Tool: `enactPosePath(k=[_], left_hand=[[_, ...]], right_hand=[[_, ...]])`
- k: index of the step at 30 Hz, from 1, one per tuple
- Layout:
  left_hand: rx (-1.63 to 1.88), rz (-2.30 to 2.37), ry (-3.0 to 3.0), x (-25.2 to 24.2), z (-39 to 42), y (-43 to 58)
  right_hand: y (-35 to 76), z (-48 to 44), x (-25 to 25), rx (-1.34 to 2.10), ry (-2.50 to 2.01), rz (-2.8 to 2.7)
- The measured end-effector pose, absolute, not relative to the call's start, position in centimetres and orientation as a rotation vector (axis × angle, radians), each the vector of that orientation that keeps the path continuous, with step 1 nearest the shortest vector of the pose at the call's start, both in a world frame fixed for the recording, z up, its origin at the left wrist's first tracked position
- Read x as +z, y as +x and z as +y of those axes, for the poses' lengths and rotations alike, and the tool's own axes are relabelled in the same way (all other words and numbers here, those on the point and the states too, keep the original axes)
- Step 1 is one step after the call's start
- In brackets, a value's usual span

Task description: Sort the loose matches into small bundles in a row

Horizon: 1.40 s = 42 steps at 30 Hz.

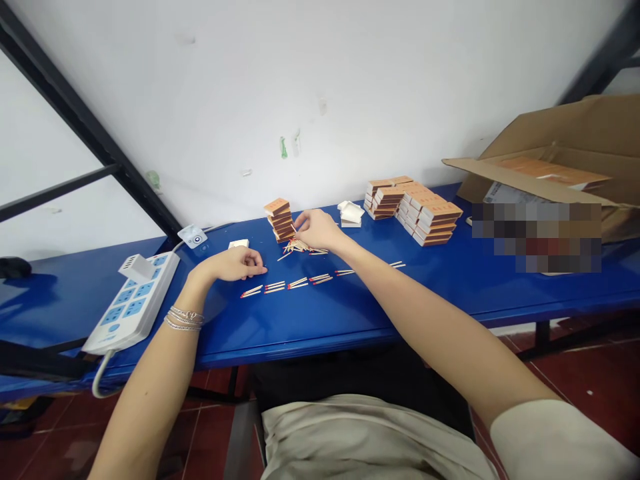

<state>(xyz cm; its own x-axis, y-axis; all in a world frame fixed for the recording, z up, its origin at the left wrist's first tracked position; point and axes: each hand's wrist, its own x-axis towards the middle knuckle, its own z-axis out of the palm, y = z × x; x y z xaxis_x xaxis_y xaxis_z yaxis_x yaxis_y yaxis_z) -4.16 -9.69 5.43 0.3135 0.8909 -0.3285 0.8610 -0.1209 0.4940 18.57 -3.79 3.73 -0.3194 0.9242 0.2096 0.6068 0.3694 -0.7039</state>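
Observation:
My right hand (319, 230) reaches over a loose pile of matchsticks (299, 246), its fingers pinched on what looks like a matchstick. Just left of it rises a stack of orange-topped matchboxes (280, 220). My left hand (239, 264) rests on the blue table, fingers curled and closed; whatever is inside them is hidden. In front of both hands runs a row of small matchstick groups (299, 283), red heads toward the left. My right forearm covers part of that row. A white matchbox tray (239, 245) lies partly behind my left hand.
Many stacked matchboxes (425, 210) stand at the back right, beside several white inner trays (351, 213). An open cardboard box (555, 143) occupies the far right. A white power strip (133, 303) and a small white device (193, 237) sit left on the blue table (295, 323).

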Motion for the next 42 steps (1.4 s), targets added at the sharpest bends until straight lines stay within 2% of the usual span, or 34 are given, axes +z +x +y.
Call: enactPosePath(k=[8, 14, 21, 25, 33, 42], left_hand=[[0.063, 1.519, 2.004, 4.9, -9.4, -4.6], [0.088, 1.563, 1.991, 5.0, -9.5, -4.4], [0.063, 1.545, 1.962, 4.9, -9.2, -4.7], [0.059, 1.545, 1.958, 4.9, -9.2, -4.6], [0.055, 1.565, 1.956, 5.2, -9.4, -4.4], [0.020, 1.550, 1.974, 4.9, -9.2, -4.7]], right_hand=[[22.5, -4.6, 4.5, 1.084, -1.061, -2.221], [27.5, -4.3, 3.4, 0.981, -1.229, -2.448], [28.0, -5.3, 4.5, 0.815, -1.461, -2.649], [28.0, -5.3, 4.6, 0.776, -1.425, -2.718], [27.9, -5.1, 4.2, 0.936, -1.194, -2.800], [27.1, -4.9, 3.3, 0.805, -1.119, -2.638]])
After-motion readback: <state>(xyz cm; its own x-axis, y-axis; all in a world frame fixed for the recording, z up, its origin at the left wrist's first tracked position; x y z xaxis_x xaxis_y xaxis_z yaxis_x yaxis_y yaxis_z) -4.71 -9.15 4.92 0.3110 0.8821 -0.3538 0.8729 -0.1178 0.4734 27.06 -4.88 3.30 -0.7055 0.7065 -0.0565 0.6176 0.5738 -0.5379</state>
